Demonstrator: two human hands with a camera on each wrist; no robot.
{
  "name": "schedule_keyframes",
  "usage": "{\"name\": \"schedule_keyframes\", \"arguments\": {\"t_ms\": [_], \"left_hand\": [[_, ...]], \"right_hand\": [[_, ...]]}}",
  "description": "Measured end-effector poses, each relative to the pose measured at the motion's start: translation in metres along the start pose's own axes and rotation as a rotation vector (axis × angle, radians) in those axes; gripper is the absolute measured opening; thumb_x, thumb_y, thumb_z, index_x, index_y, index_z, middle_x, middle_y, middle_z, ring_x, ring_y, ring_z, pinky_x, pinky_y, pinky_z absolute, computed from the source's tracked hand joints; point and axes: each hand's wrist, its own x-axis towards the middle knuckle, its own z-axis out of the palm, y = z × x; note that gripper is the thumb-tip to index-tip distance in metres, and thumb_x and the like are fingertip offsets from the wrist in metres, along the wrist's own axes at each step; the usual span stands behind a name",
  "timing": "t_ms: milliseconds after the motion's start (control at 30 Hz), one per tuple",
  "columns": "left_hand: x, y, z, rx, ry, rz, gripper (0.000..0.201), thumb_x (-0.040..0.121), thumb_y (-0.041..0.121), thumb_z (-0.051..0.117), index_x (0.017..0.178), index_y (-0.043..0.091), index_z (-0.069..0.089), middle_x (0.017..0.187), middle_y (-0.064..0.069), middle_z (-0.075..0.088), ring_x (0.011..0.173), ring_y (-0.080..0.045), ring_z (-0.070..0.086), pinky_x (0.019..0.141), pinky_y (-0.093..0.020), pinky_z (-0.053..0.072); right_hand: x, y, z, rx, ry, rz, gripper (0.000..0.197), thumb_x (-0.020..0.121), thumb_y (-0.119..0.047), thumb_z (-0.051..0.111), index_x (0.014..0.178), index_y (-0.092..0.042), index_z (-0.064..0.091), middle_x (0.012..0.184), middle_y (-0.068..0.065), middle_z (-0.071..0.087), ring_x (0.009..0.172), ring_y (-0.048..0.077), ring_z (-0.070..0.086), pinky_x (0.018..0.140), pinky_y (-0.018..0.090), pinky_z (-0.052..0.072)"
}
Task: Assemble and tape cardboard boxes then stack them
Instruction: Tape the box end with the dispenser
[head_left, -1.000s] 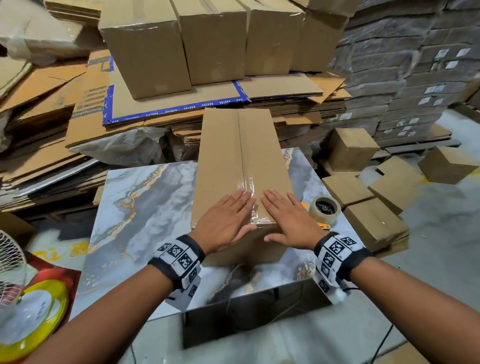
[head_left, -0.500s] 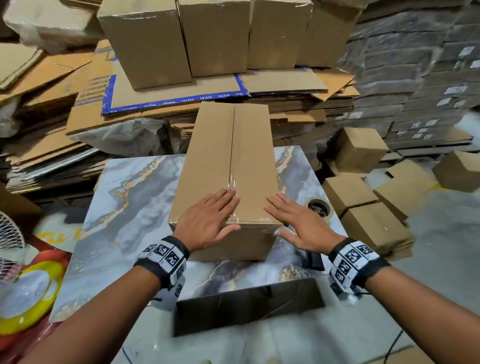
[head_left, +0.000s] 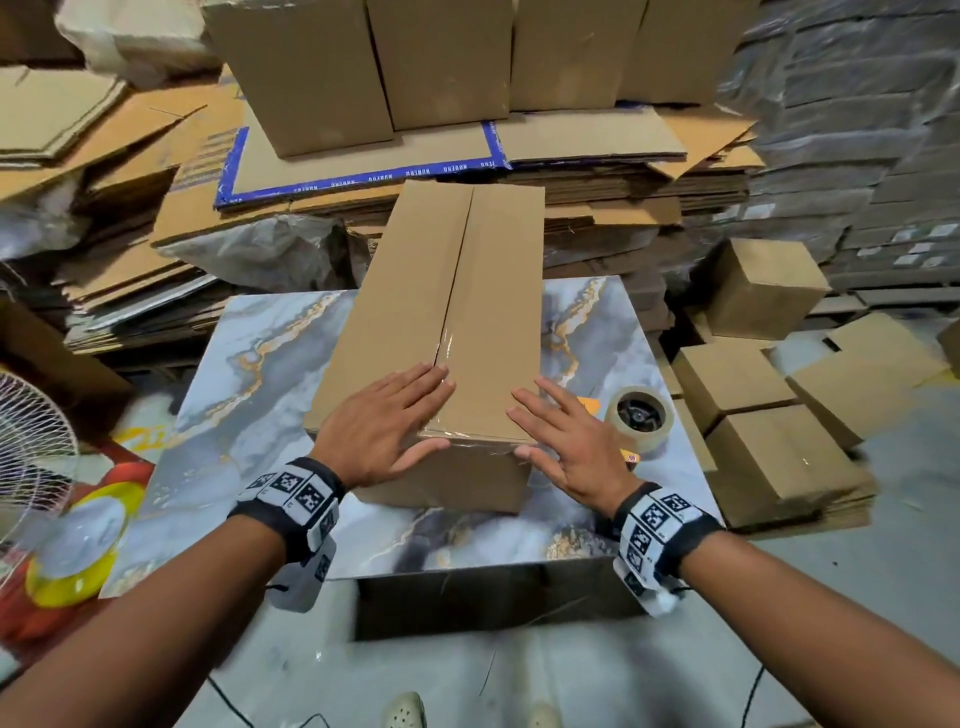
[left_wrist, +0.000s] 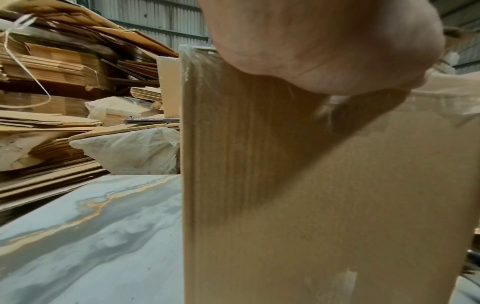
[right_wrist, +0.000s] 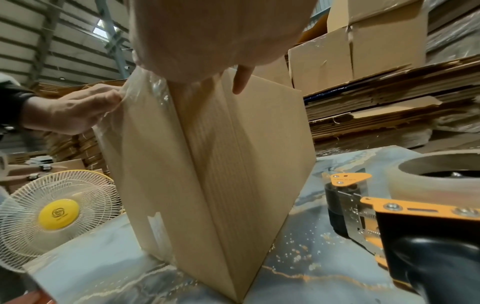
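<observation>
I'm pressing my left hand (head_left: 382, 426) flat on the near end of the cardboard box (head_left: 447, 322), fingers straight and together, fingertips reaching the centre seam with clear tape (head_left: 444, 358) over it. My right hand (head_left: 566, 436) is lying at the box's near right corner, fingers spread and straight, gripping nothing. The box is lying lengthwise mid-frame on the marble-pattern worktop (head_left: 234, 374), far end overhanging toward the flat cardboard stacks (head_left: 597, 171). The tape dispenser (head_left: 641, 418) is sitting on the worktop just right of my right hand. A fan (head_left: 31, 441) is showing at the left edge.
</observation>
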Motion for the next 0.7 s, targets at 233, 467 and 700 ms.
{"name": "schedule_keyframes", "arguments": {"t_ms": [233,467,700], "left_hand": [[0.000,0.002,0.000,-0.021,0.008,-0.007,0.075,0.103,0.065,0.026,0.156,0.014,0.038,0.162,-0.007,0.033,0.150,-0.024,0.032,0.118,-0.044,0.035],[0.000,0.002,-0.001,-0.013,0.007,-0.006,0.073,0.103,0.064,0.030,0.156,0.015,0.038,0.162,-0.007,0.033,0.150,-0.023,0.031,0.117,-0.045,0.037],[0.000,0.001,0.000,0.000,0.006,-0.008,0.074,0.102,0.064,0.029,0.156,0.015,0.037,0.163,-0.007,0.032,0.150,-0.023,0.032,0.117,-0.045,0.037]], "right_hand": [[0.003,0.011,-0.004,0.005,-0.081,-0.029,0.053,0.093,-0.053,0.060,0.135,-0.021,0.064,0.146,-0.004,0.056,0.137,0.031,0.045,0.071,0.035,0.060],[0.005,0.001,-0.015,0.205,-0.111,0.125,0.060,0.100,-0.065,0.038,0.136,-0.024,0.064,0.149,-0.010,0.053,0.143,0.022,0.036,0.096,0.039,0.053],[0.003,-0.003,0.004,0.143,0.020,0.108,0.051,0.093,-0.056,0.058,0.124,-0.018,0.071,0.138,-0.003,0.063,0.135,0.031,0.049,0.086,0.045,0.060]]}}
